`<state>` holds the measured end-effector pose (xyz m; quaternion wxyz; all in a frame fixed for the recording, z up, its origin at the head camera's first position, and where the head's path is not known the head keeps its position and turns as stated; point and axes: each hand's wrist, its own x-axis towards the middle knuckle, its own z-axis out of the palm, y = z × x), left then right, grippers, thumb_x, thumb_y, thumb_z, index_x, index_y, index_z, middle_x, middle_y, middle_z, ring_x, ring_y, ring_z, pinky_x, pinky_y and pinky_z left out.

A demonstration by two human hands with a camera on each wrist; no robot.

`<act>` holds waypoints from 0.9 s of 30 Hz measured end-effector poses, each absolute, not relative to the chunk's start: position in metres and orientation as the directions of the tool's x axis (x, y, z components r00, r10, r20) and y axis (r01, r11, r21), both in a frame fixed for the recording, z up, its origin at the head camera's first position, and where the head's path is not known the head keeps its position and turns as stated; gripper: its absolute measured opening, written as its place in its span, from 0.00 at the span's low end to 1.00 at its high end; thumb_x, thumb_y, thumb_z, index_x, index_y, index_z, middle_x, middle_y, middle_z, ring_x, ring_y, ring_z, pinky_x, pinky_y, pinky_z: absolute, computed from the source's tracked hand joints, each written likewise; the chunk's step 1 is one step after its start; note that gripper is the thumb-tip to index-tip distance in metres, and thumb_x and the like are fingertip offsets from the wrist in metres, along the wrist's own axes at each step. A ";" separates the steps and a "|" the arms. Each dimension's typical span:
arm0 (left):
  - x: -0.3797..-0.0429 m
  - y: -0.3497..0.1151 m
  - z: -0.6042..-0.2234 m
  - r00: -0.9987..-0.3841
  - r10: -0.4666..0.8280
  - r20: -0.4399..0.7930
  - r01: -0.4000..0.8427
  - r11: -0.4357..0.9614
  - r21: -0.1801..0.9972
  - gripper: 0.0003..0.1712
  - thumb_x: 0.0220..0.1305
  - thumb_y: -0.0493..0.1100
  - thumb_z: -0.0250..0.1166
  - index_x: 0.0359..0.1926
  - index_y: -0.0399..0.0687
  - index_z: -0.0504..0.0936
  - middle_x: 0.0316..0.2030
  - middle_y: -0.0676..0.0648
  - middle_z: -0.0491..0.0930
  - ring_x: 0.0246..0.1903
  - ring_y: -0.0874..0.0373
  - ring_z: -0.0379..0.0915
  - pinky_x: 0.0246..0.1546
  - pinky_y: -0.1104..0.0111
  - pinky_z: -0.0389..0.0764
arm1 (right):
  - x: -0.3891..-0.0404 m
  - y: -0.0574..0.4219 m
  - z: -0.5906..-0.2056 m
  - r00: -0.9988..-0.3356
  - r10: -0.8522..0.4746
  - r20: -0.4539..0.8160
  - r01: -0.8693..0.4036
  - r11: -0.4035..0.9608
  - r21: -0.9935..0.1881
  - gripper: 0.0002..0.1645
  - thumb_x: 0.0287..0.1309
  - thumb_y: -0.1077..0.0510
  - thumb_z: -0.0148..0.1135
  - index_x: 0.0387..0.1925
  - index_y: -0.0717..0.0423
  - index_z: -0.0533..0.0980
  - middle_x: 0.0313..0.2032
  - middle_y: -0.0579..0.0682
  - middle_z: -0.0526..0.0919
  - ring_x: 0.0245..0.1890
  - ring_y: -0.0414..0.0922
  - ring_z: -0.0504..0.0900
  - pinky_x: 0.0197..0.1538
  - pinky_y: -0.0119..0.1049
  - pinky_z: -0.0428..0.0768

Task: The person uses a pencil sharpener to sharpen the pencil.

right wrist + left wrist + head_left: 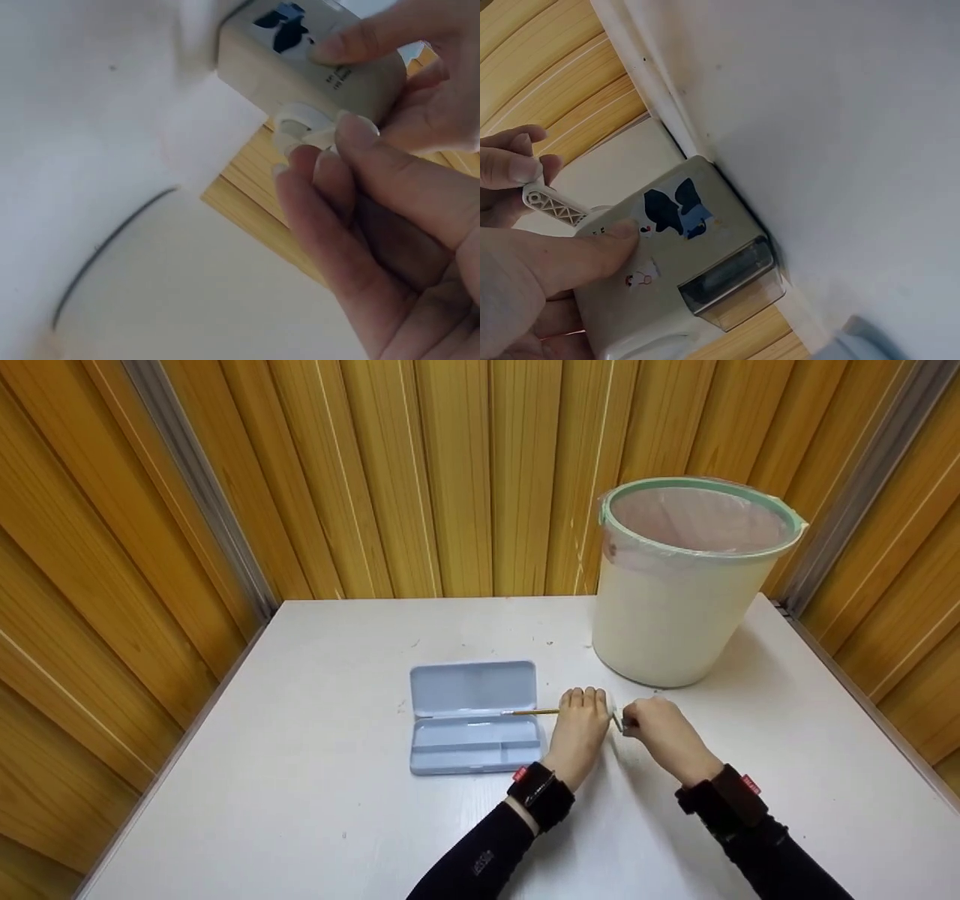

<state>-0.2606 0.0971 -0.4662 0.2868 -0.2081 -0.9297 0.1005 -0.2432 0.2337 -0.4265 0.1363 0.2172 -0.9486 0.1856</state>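
Observation:
My left hand (583,735) grips a beige crank pencil sharpener (660,262) that has dark cartoon stickers and a see-through shavings drawer (746,296). Its thumb lies across the stickered face in the left wrist view. On the crank handle (553,204), at the sharpener's right side, my right hand (666,735) pinches with thumb and fingers. A yellow pencil (536,712) sticks out leftward from the left hand, its outer end over the pencil case. The left hand hides most of the sharpener and the pencil's other end in the head view.
An opened light-blue pencil case (474,688) with divided compartments lies left of the hands. Behind them at the right stands a tall cream bin (667,615) with a green rim and plastic liner. Small specks dot the white table (300,750), and wood-look panels surround it.

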 end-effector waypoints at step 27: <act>-0.263 0.092 -0.467 -0.717 0.485 0.500 0.370 0.873 -0.317 0.20 0.62 0.40 0.61 0.56 0.49 0.81 0.48 0.53 0.84 0.48 0.59 0.81 0.59 0.69 0.77 | -0.297 0.225 -0.420 -0.833 -0.318 0.453 -0.434 0.883 -0.178 0.07 0.51 0.64 0.65 0.22 0.64 0.77 0.23 0.59 0.84 0.25 0.60 0.81 0.30 0.53 0.77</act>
